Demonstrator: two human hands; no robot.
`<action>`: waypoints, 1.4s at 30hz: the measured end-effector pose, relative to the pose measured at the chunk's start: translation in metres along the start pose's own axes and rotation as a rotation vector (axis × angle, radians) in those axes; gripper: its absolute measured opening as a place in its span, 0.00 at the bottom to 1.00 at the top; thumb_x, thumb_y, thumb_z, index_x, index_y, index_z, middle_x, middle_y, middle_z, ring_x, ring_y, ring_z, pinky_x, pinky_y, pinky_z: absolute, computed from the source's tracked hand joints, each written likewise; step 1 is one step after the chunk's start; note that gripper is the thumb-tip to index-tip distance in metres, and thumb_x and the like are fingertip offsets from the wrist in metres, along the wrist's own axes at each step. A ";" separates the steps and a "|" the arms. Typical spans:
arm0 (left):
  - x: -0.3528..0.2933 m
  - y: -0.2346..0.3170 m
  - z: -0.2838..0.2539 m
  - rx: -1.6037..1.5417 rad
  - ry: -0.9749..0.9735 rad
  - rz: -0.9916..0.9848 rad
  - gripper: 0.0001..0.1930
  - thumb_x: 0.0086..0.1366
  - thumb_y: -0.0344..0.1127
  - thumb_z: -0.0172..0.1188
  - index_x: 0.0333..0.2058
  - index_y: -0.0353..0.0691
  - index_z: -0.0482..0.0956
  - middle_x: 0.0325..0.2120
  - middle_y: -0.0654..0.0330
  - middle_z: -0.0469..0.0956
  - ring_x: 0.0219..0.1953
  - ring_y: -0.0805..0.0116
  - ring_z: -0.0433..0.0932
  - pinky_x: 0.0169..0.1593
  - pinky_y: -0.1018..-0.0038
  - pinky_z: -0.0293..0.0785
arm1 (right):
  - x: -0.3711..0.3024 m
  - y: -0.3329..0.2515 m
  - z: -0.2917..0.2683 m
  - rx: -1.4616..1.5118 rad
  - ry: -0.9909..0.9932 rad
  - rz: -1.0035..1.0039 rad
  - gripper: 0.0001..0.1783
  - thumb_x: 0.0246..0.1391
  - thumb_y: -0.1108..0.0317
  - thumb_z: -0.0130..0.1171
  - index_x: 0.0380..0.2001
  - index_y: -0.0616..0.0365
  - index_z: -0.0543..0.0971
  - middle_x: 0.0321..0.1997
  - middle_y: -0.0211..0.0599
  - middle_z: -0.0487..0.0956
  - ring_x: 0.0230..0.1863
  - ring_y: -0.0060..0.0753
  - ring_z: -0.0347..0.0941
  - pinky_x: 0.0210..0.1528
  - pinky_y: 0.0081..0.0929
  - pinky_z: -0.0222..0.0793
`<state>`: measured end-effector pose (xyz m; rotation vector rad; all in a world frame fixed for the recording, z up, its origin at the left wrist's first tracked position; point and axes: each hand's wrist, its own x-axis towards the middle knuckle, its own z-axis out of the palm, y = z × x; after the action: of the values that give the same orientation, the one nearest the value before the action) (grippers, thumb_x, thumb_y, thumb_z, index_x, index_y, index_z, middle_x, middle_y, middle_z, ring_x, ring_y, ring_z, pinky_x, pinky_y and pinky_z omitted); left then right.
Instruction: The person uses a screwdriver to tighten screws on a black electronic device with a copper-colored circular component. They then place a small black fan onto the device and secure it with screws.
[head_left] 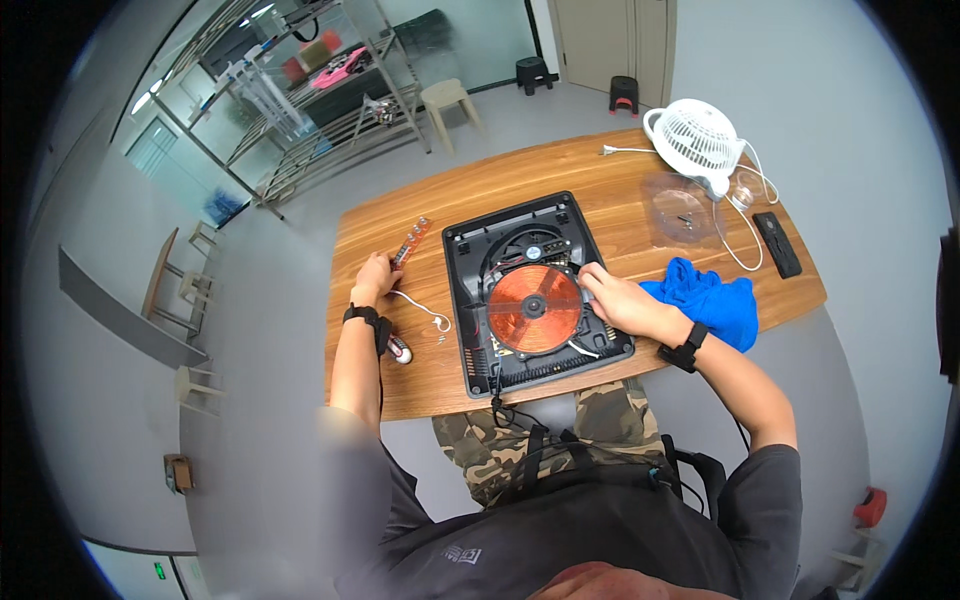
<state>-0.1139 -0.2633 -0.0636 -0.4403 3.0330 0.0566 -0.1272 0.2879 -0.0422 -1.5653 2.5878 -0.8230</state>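
Note:
An opened induction cooker (pixel 462 290) lies on the wooden table in front of me, its black shell showing a round copper coil (pixel 515 305) and a dark fan behind it. My left hand (pixel 374 277) is closed at the near end of a narrow orange circuit board strip (pixel 411 240), left of the cooker. A thin white cable (pixel 425 311) runs from beside that hand and ends in a curl. My right hand (pixel 617 302) rests over the coil's right edge with curled fingers; what the fingertips grip is hidden. Below my left wrist lies a rounded white-and-red handle (pixel 399 350).
A blue cloth (pixel 708 300) is bunched right of my right hand. Behind it are a clear tray (pixel 680 212) with small parts, a white fan (pixel 694 140) with its cord, and a black oblong object (pixel 777 245). Metal shelving (pixel 300 130) and stools stand beyond the table.

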 end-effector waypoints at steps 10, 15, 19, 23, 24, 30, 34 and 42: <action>-0.011 0.016 -0.025 -0.065 0.149 0.033 0.17 0.55 0.42 0.71 0.37 0.34 0.88 0.31 0.38 0.84 0.38 0.43 0.85 0.47 0.57 0.81 | -0.002 0.002 0.004 -0.010 0.033 0.014 0.18 0.59 0.75 0.56 0.52 0.63 0.67 0.57 0.51 0.67 0.45 0.63 0.76 0.44 0.53 0.77; -0.027 0.041 -0.081 -0.254 0.039 0.064 0.14 0.54 0.34 0.70 0.34 0.29 0.83 0.23 0.48 0.83 0.22 0.56 0.84 0.35 0.66 0.81 | -0.002 0.003 0.007 -0.002 0.049 0.003 0.18 0.58 0.75 0.56 0.51 0.64 0.68 0.57 0.51 0.67 0.45 0.63 0.76 0.43 0.52 0.77; -0.029 0.079 -0.111 -0.181 0.250 0.372 0.14 0.54 0.33 0.69 0.38 0.31 0.83 0.28 0.49 0.83 0.29 0.57 0.86 0.37 0.64 0.82 | 0.001 0.000 0.005 0.008 -0.005 0.061 0.20 0.58 0.76 0.58 0.53 0.62 0.67 0.57 0.47 0.67 0.48 0.61 0.75 0.46 0.49 0.77; -0.027 0.152 -0.109 -0.185 0.158 0.656 0.18 0.52 0.33 0.71 0.41 0.32 0.83 0.37 0.47 0.85 0.41 0.51 0.86 0.48 0.61 0.82 | -0.003 0.002 0.003 0.011 -0.005 0.074 0.20 0.58 0.75 0.58 0.53 0.62 0.68 0.56 0.47 0.68 0.48 0.61 0.75 0.46 0.49 0.77; -0.027 0.167 -0.101 -0.180 0.144 0.691 0.17 0.52 0.34 0.70 0.41 0.34 0.84 0.38 0.48 0.85 0.43 0.49 0.84 0.49 0.59 0.81 | -0.002 0.002 0.004 0.009 0.000 0.064 0.20 0.58 0.75 0.58 0.53 0.61 0.68 0.56 0.47 0.68 0.48 0.61 0.75 0.46 0.49 0.77; -0.008 0.204 -0.086 -0.045 0.113 0.614 0.20 0.49 0.36 0.74 0.42 0.36 0.85 0.42 0.48 0.84 0.47 0.46 0.82 0.52 0.58 0.80 | 0.001 -0.004 -0.004 -0.085 0.007 0.001 0.18 0.60 0.70 0.59 0.51 0.62 0.69 0.54 0.47 0.69 0.44 0.59 0.77 0.41 0.51 0.79; 0.006 0.206 -0.078 -0.021 0.126 0.638 0.18 0.50 0.35 0.73 0.41 0.37 0.85 0.40 0.49 0.84 0.46 0.47 0.83 0.50 0.58 0.80 | 0.007 0.000 -0.034 -0.036 -0.094 0.010 0.16 0.60 0.67 0.60 0.50 0.58 0.72 0.53 0.43 0.72 0.48 0.57 0.78 0.44 0.50 0.79; 0.021 0.210 -0.066 -0.075 0.043 0.636 0.18 0.51 0.34 0.73 0.41 0.39 0.85 0.40 0.51 0.84 0.46 0.49 0.83 0.50 0.60 0.80 | 0.090 0.044 -0.087 -0.108 -0.039 0.134 0.13 0.60 0.67 0.62 0.47 0.58 0.77 0.51 0.45 0.74 0.52 0.55 0.77 0.53 0.46 0.76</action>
<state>-0.1988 -0.0712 0.0059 0.5359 3.0802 0.1965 -0.2318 0.2667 0.0370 -1.3969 2.7153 -0.6467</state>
